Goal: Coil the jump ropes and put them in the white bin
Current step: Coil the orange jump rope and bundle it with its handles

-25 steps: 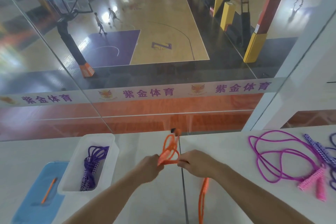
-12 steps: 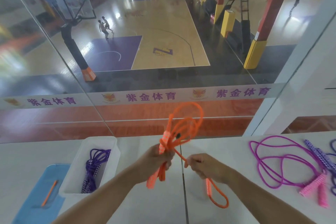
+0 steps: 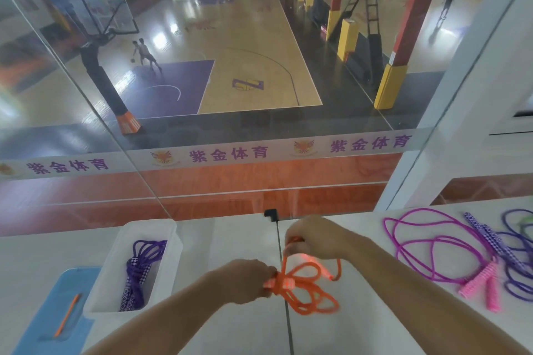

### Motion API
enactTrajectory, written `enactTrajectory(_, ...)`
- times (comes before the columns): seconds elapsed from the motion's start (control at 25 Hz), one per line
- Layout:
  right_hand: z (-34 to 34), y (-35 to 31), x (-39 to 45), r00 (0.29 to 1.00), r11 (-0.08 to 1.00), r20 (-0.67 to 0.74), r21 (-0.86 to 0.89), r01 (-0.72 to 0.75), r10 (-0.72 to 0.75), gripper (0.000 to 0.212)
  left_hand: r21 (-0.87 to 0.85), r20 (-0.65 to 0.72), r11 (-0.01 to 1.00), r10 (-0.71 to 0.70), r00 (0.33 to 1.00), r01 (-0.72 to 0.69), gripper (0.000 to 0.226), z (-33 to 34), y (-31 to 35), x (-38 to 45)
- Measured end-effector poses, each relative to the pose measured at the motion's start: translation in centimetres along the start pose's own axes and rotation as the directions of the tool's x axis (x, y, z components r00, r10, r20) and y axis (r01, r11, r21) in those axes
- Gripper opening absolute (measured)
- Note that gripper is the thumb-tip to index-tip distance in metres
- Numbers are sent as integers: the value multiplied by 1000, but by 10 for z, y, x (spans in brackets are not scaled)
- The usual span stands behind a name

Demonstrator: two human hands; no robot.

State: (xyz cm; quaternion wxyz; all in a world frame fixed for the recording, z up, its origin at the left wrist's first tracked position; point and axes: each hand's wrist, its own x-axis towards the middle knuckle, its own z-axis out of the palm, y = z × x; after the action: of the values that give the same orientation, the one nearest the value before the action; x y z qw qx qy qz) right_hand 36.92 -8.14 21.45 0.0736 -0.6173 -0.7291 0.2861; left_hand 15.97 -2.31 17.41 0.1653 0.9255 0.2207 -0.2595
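An orange jump rope (image 3: 308, 294) hangs in loose loops just above the white table, between my hands. My left hand (image 3: 245, 279) grips the bundled loops and an orange handle at its left end. My right hand (image 3: 314, 236), a little farther back, pinches a strand of the same rope and holds it up. The white bin (image 3: 115, 271) stands to the left and holds a coiled purple rope (image 3: 138, 271). A magenta rope with pink handles (image 3: 432, 251) lies uncoiled at the right.
A purple rope with checkered handles (image 3: 513, 256) lies at the far right edge. Left of the bin is a blue tray (image 3: 46, 323) with an orange pen (image 3: 67, 314). A glass wall (image 3: 259, 170) rises behind the table. A seam (image 3: 284, 326) runs down the table's middle.
The rope loops have come down from in front of the glass to just above the table. My right hand moved up and back, now above the bundle; my left hand keeps its grip.
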Motion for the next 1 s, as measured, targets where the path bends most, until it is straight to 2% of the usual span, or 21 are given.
enactTrajectory(0.04,-4,10,-1,998,992,9,114,-55,54,20,-76,-11,994,80,997,-81,29,-9,4,-6)
enactTrajectory(0.12,-3,28,-6,995,951,6,293,-96,99,12,-395,-91,907,119,989,-145,27,-23,5,-18)
enactTrajectory(0.16,1,35,-10,995,928,1,360,-90,96,16,-584,-148,798,76,986,-149,22,-25,6,-22)
enactTrajectory(0.24,15,36,-17,984,830,-38,544,-128,176,22,-844,-260,514,-144,955,-153,11,-28,5,-23)
enactTrajectory(0.32,33,30,-20,963,795,-50,577,-188,264,27,-967,-235,191,-387,892,-172,12,-28,-1,-9)
enactTrajectory(0.36,42,26,-22,965,838,-35,505,-207,259,28,-985,-174,81,-483,858,-154,13,-28,-7,-1)
enactTrajectory(0.4,48,25,-23,971,871,0,441,-214,239,28,-992,-123,78,-557,821,-96,14,-25,-16,6)
enactTrajectory(0.44,50,22,-25,979,896,30,399,-195,200,27,-977,-122,211,-601,790,10,15,-22,-27,13)
enactTrajectory(0.48,49,20,-27,983,922,60,339,-185,175,25,-890,-161,432,-594,788,144,17,-15,-36,14)
enactTrajectory(0.52,44,15,-26,991,962,59,240,-132,121,22,-706,-203,654,-554,807,271,20,-7,-43,14)
enactTrajectory(0.56,37,7,-25,997,990,52,126,-67,61,20,-484,-224,806,-489,843,339,23,2,-47,14)
enactTrajectory(0.6,26,0,-25,1000,999,25,42,4,-5,18,-299,-210,889,-417,885,348,25,8,-45,13)
enactTrajectory(0.64,13,-6,-25,999,998,7,46,36,-36,16,-159,-183,935,-344,921,318,26,10,-38,11)
enactTrajectory(0.72,-9,-10,-20,998,990,-31,125,60,-57,16,19,-101,984,-173,980,176,27,5,-17,5)
enactTrajectory(0.8,-14,1,-11,999,981,-38,196,7,0,18,4,-118,1000,12,993,-12,31,-5,-1,-1)
enactTrajectory(0.84,-13,8,-3,995,974,-49,212,-77,89,20,-107,-152,992,53,987,-70,32,-11,3,-5)
enactTrajectory(0.88,-3,17,6,966,959,-75,162,-233,248,22,-292,-198,951,45,979,-103,30,-16,6,-8)
enactTrajectory(0.92,16,26,-4,915,918,-89,91,-386,393,21,-502,-246,855,-1,969,-127,24,-21,6,-11)
enactTrajectory(0.96,25,29,-6,819,819,-62,107,-563,571,20,-678,-283,723,-86,955,-136,15,-24,4,-13)
enactTrajectory(1.0,31,31,-10,827,793,14,273,-544,562,23,-791,-309,595,-191,932,-140,10,-26,0,-12)
